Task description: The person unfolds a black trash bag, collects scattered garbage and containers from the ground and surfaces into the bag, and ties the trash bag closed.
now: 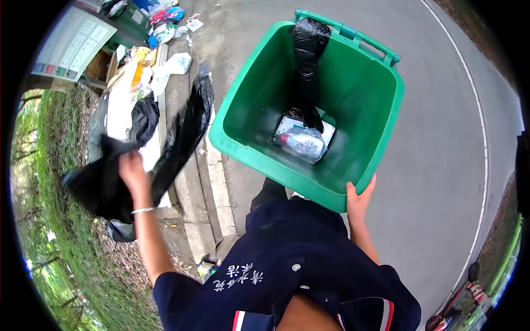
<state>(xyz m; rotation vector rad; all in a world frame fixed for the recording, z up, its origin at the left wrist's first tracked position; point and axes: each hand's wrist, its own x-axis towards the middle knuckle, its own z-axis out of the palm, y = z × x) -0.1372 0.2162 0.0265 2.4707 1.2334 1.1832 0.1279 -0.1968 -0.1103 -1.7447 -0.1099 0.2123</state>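
My left hand (pixel 134 171) is closed around a black plastic bag (pixel 105 179), held out to the left and partly smeared by motion. A long dark strip of plastic (pixel 187 132) trails up beside it. My right hand (pixel 360 199) grips the near right corner of the rim of a green wheelie bin (pixel 259 160), which leans toward me with its mouth open. A crumpled black bag (pixel 307 60) hangs down the bin's inner back wall. At the bottom lie a clear plastic bundle (pixel 302 142) and a whitish flat piece (pixel 327 131), partly covered.
Bags and litter (pixel 141 71) lie on a pale slab at the left, with more rubbish (pixel 163 27) at the top. Another dark green bin (pixel 131 25) stands at the upper left. A kerb (pixel 221 193) runs beside me, and grey road (pixel 436 165) stretches to the right.
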